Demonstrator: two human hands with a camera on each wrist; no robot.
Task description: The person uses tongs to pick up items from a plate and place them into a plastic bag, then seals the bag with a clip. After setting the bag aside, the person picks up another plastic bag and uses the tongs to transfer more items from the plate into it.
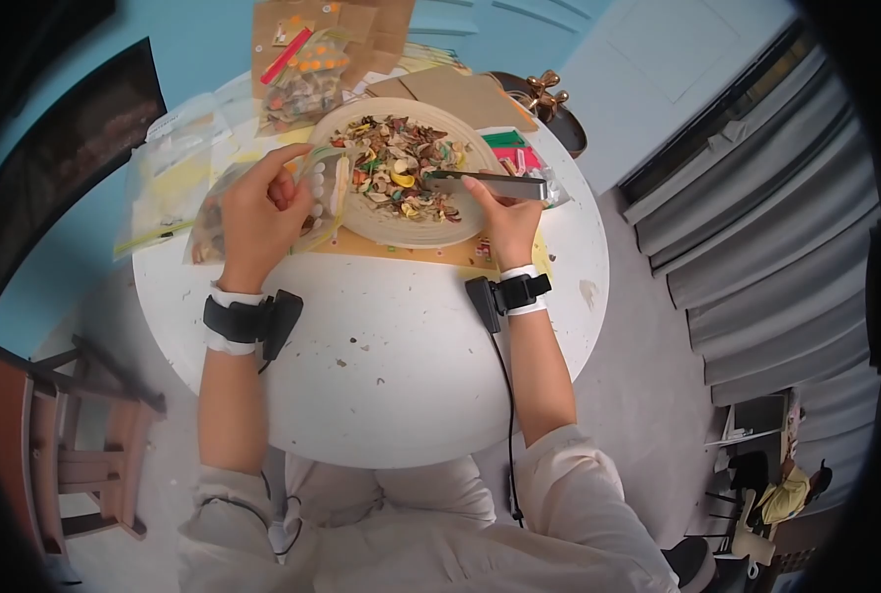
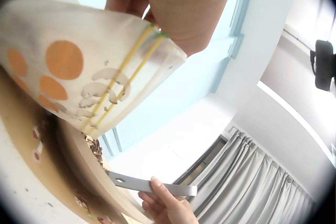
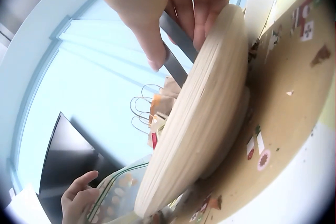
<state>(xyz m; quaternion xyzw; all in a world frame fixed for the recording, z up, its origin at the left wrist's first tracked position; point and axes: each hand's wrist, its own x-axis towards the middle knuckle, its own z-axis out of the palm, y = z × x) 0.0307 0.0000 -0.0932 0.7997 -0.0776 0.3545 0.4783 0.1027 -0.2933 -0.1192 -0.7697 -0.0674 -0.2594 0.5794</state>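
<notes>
A round pale plate [image 1: 361, 222] heaped with dried petals and flakes [image 1: 401, 163] stands on the white table. My right hand [image 1: 509, 222] pinches grey metal tongs [image 1: 504, 185] between thumb and fingers, their tips at the petals; in the right wrist view the plate's rim [image 3: 184, 113] hides those tips. At the plate's left edge my left hand [image 1: 262, 212] grips the top of a clear zip bag [image 2: 52, 56] with orange and white dots. The bag's mouth, lined in yellow, leans over the plate's rim. Pieces show inside the bag.
Behind the plate are a second filled bag [image 1: 307, 84] with a red zip, brown paper bags [image 1: 361, 35] and a dark tray [image 1: 569, 128]. Flat clear bags [image 1: 164, 178] lie at the left. Crumbs dot the white table [image 1: 361, 395]. A person [image 1: 791, 494] sits far right.
</notes>
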